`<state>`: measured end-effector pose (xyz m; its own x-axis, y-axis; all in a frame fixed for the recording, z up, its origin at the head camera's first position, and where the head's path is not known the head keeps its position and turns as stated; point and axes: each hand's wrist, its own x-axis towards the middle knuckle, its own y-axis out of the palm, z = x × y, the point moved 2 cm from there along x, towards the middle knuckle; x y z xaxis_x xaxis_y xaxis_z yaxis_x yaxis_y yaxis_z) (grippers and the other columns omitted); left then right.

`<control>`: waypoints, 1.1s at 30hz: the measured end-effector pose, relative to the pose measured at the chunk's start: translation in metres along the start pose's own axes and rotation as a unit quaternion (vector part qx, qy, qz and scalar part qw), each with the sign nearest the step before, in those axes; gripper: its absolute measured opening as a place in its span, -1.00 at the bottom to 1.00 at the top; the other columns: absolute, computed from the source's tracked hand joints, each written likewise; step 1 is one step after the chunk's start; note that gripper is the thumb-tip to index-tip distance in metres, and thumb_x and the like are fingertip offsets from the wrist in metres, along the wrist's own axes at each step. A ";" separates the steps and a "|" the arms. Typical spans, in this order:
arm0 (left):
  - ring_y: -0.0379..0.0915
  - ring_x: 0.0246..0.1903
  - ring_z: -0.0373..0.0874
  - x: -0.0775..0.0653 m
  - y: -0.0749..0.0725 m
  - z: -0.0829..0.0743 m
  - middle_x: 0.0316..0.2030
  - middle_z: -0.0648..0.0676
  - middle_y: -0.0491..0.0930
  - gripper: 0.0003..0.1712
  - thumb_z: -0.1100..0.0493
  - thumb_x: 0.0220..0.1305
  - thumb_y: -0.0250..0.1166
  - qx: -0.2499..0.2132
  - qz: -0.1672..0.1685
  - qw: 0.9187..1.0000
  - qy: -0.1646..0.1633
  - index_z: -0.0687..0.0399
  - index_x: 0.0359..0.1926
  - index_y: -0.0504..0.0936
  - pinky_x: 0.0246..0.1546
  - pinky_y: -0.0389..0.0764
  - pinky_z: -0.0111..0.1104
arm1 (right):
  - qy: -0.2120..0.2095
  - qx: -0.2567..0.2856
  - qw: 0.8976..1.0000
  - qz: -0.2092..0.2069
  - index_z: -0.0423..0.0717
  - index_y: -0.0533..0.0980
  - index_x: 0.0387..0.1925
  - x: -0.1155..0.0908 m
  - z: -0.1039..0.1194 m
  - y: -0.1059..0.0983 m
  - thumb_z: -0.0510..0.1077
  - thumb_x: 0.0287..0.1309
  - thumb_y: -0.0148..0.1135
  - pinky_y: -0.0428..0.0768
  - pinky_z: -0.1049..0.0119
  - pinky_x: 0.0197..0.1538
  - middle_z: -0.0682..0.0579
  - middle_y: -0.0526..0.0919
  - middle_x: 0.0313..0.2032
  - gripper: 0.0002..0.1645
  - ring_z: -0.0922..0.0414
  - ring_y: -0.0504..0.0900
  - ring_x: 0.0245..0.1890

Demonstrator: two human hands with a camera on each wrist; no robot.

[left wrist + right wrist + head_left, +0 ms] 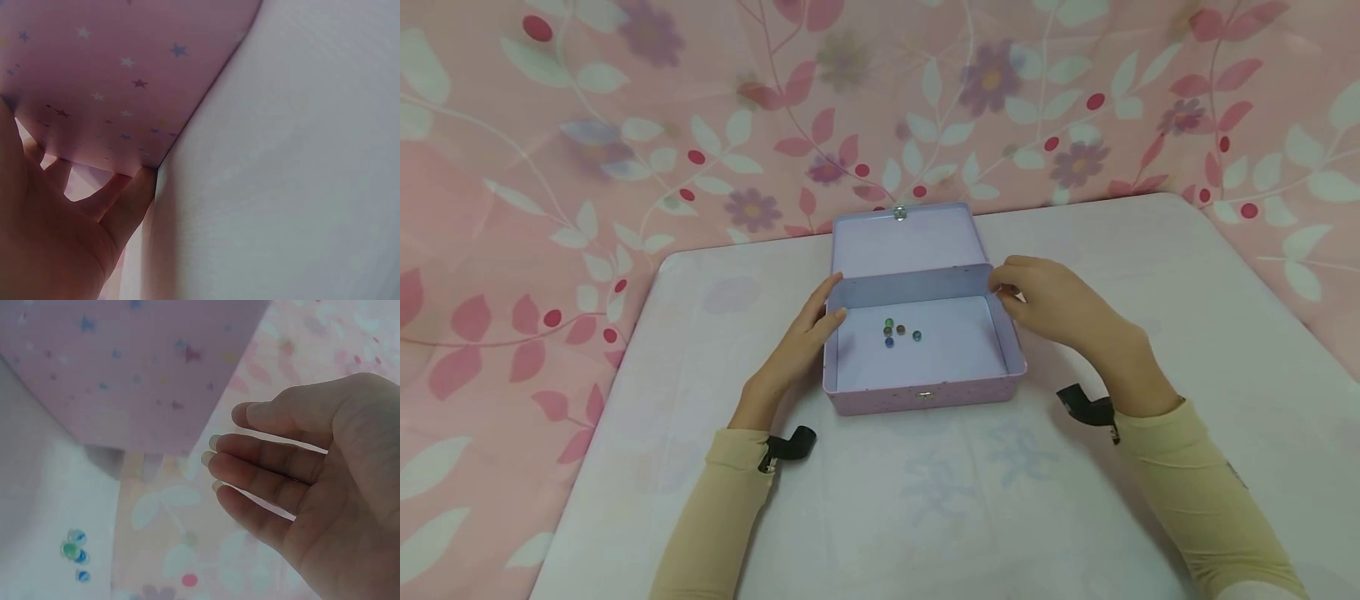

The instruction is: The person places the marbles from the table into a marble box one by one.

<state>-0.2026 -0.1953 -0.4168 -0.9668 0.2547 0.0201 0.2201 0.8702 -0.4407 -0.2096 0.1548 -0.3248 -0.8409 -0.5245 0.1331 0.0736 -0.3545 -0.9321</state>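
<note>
A lilac-pink tin box (925,396) stands on the white cloth with its lid (910,243) tipped back. On its bottom lie several glass marbles (900,330). My left hand (807,337) grips the box's left wall, thumb over the rim. In the left wrist view its fingertips (140,184) touch the star-printed outside. My right hand (1052,296) hovers at the back right corner, fingers loosely bent. In the right wrist view its thumb (269,415) lies against the forefinger, and nothing shows between them. More marbles (75,550) lie outside past the box; the head view hides these.
A white cloth (940,500) covers the table, whose back edge runs close behind the lid. Pink floral fabric (715,100) hangs behind and beside it. A small black wrist camera (793,443) sticks out from each sleeve.
</note>
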 end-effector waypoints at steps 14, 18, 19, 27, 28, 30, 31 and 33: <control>-0.30 0.59 -0.04 -0.008 -0.003 -0.025 0.60 -0.11 -0.20 -0.28 -0.02 0.54 -0.01 -0.009 0.021 0.999 -0.025 -0.31 0.58 -0.08 0.58 -0.13 -0.02 | 0.122 -0.006 0.989 0.082 -0.27 0.59 -0.02 -0.007 -0.068 -0.007 -0.22 0.21 0.06 0.54 0.02 -0.17 -0.17 0.61 -0.27 -0.64 -0.03 0.52 -0.29; -0.28 0.59 -0.07 -0.003 -0.002 -0.009 0.58 -0.21 -0.19 -0.30 -0.14 0.52 -0.01 -0.007 0.012 1.000 -0.017 -0.50 0.55 -0.06 0.58 -0.13 -0.02 | 0.152 0.002 0.982 0.110 -0.28 0.56 0.00 -0.010 -0.086 -0.001 -0.20 0.20 0.07 0.55 -0.06 -0.14 -0.27 0.60 -0.16 -0.62 -0.10 0.53 -0.22; -0.27 0.59 -0.08 -0.002 -0.002 -0.005 0.58 -0.23 -0.18 -0.31 -0.18 0.51 0.00 -0.006 0.009 1.000 -0.015 -0.56 0.53 -0.06 0.58 -0.12 -0.03 | 0.156 0.004 0.981 0.113 -0.29 0.56 0.00 -0.010 -0.090 0.001 -0.19 0.20 0.07 0.55 -0.07 -0.13 -0.29 0.60 -0.15 -0.62 -0.12 0.53 -0.20; -0.26 0.58 -0.11 -0.001 -0.001 0.000 0.57 -0.26 -0.17 -0.32 -0.23 0.49 -0.01 -0.001 0.007 1.000 -0.001 -0.64 0.51 -0.05 0.57 -0.10 -0.02 | 0.134 0.020 0.987 0.088 -0.22 0.59 -0.10 -0.003 -0.105 0.022 -0.15 0.25 0.14 0.53 0.00 -0.16 -0.21 0.60 -0.24 -0.73 -0.07 0.53 -0.26; -0.26 0.58 -0.11 -0.001 -0.001 0.000 0.57 -0.26 -0.17 -0.32 -0.23 0.49 -0.01 0.000 0.007 1.000 -0.001 -0.63 0.51 -0.05 0.57 -0.10 -0.01 | 0.129 0.019 0.988 0.081 -0.21 0.60 -0.12 -0.001 -0.105 0.024 -0.16 0.25 0.15 0.52 0.02 -0.17 -0.18 0.60 -0.27 -0.74 -0.05 0.52 -0.28; -0.26 0.58 -0.11 -0.001 -0.001 -0.001 0.57 -0.26 -0.18 -0.32 -0.22 0.50 -0.01 0.002 0.007 1.000 -0.001 -0.63 0.51 -0.06 0.57 -0.10 -0.01 | 0.120 0.016 0.990 0.070 -0.20 0.61 -0.14 0.001 -0.103 0.026 -0.18 0.23 0.15 0.50 0.05 -0.18 -0.15 0.60 -0.31 -0.76 -0.03 0.51 -0.29; -0.26 0.58 -0.12 -0.001 -0.001 -0.001 0.57 -0.27 -0.18 -0.33 -0.22 0.50 -0.01 0.002 0.006 1.000 -0.001 -0.63 0.51 -0.06 0.57 -0.10 -0.02 | 0.120 0.015 0.990 0.068 -0.20 0.62 -0.13 0.002 -0.103 0.028 -0.19 0.23 0.14 0.50 0.04 -0.16 -0.14 0.60 -0.30 -0.76 -0.04 0.51 -0.28; -0.25 0.58 -0.12 -0.001 0.000 -0.001 0.56 -0.28 -0.16 -0.33 -0.25 0.48 -0.01 0.003 0.004 1.000 0.000 -0.66 0.50 -0.05 0.57 -0.09 -0.02 | 0.119 0.012 0.991 0.065 -0.19 0.62 -0.13 0.003 -0.101 0.030 -0.20 0.23 0.10 0.48 0.06 -0.18 -0.12 0.59 -0.32 -0.74 -0.02 0.51 -0.29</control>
<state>-0.2017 -0.1954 -0.4156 -0.9647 0.2627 0.0170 0.2276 0.8651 -0.4470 -0.2641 0.2210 -0.3867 -0.9259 -0.3705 -0.0731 0.1993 -0.3151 -0.9279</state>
